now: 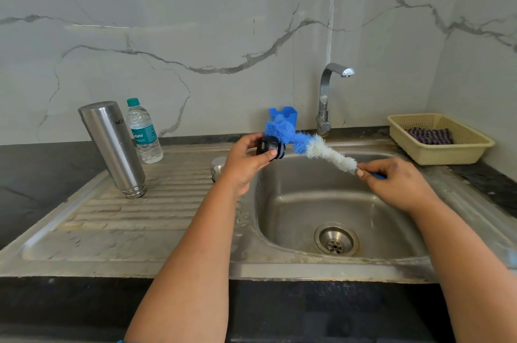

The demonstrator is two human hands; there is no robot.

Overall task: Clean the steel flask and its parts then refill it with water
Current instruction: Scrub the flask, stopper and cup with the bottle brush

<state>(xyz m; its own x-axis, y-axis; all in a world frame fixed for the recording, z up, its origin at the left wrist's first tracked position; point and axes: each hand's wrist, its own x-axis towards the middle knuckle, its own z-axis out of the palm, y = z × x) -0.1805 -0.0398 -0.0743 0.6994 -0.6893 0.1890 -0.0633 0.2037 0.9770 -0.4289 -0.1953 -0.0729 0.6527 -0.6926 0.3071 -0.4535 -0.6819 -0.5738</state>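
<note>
Scrubbing the flask stopper over the sink

The left hand (246,159) grasps the round black plastic stopper (270,147); the right hand (397,182) pinches the blue-and-white bottle brush (307,144), its long axis slanting far-left, bristles touching the stopper. The upturned steel flask (112,147) stands left.

Two bare forearms, no sleeves, rings or watch; left hand (246,161), right hand (397,183); possibly a blue band at left elbow.
</note>
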